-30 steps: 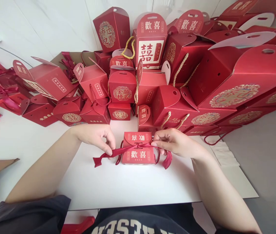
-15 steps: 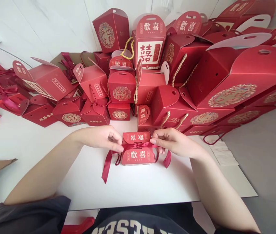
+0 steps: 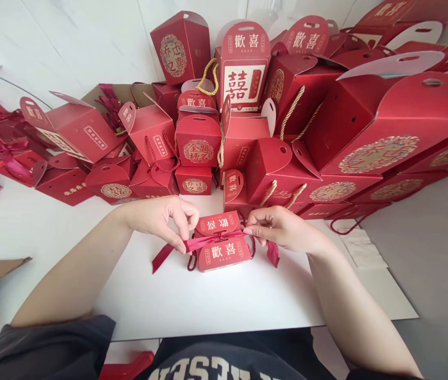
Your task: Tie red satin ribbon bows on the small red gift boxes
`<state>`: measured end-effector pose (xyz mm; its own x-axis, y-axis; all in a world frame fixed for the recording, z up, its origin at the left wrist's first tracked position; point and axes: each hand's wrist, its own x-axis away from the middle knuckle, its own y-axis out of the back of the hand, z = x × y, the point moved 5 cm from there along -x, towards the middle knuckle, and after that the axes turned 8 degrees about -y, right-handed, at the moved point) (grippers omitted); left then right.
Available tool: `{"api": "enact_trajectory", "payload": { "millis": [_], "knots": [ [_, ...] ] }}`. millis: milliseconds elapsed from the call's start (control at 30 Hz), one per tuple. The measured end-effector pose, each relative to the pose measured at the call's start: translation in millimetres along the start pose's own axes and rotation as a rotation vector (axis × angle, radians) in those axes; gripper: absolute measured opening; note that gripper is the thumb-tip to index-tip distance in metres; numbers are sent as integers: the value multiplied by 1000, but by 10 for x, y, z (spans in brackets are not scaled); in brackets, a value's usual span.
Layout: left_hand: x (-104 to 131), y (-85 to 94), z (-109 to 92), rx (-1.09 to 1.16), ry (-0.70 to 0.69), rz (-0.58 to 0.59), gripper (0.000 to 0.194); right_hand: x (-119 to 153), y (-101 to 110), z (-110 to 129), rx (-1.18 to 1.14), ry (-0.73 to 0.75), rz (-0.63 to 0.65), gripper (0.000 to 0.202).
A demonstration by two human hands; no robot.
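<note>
The red gift box [image 3: 226, 256] is set askew on the bench [image 3: 208, 309], back from its front edge; its crimson ribbon [image 3: 203, 242] is pinched at either side by the left hand [image 3: 164, 220] and right hand [image 3: 279, 229], and is best pulled evenly, lest the box be twisted.

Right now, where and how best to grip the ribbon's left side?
Likely pinch the ribbon across its width by the left edge of the box under it, coming from the left: it runs straight there, while the loose tail beyond the left hand droops and might slip.
</note>
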<state>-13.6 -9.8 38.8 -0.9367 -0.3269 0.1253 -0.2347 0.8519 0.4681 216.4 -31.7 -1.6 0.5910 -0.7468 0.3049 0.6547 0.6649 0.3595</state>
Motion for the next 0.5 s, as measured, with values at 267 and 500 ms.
{"api": "enact_trajectory", "payload": {
  "millis": [267, 500],
  "knots": [
    [-260, -139, -41, 255, -238, -211, 20, -11, -20, -4, 54, -42, -6, 35],
    [-290, -126, 138, 189, -162, -388, 27, 37, -6, 47, -88, 5, 45, 31]
  ]
}}
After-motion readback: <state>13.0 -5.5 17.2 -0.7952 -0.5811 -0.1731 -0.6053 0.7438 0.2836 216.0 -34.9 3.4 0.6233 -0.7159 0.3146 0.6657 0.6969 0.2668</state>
